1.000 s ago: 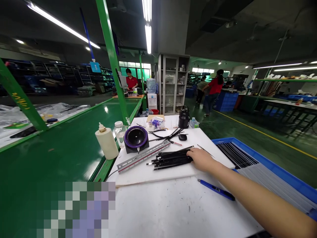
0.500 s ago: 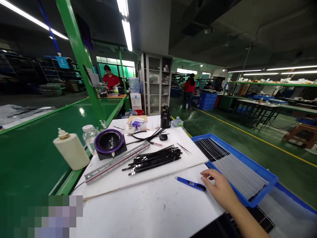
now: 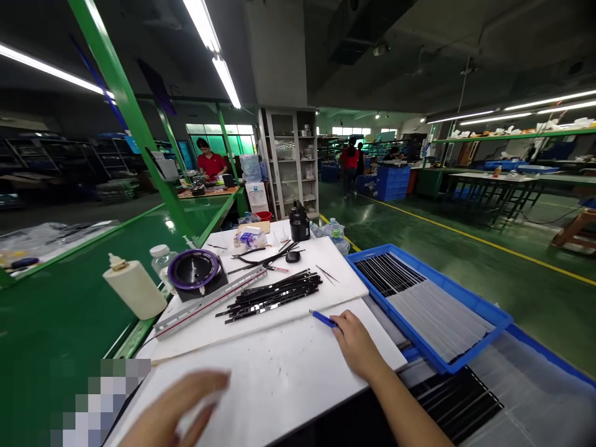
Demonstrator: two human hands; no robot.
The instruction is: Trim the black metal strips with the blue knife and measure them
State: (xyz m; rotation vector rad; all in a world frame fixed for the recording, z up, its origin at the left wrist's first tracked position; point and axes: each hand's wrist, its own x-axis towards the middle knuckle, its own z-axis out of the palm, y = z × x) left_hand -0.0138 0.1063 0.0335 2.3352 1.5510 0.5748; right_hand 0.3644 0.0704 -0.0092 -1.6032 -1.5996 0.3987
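Note:
My right hand is closed around a blue utility knife, whose thin tip points to the far left over the white table. At the lower left, my left hand is blurred by motion. Its thumb and fingers are apart, with nothing seen between them. Beyond both hands a white foam board carries a loose pile of black strips. Beside the pile lie a slotted metal bar and a pair of tweezers.
At the right, a blue tray holds rows of strips. A purple-rimmed black bowl, a cream bottle and a clear bottle stand at the left. A black jug is at the back. Co-workers in red shirts are farther off.
My right hand has taken hold of the blue utility knife, which lay on the table, and moved left with it. My left hand has come into view. The camera view has shifted.

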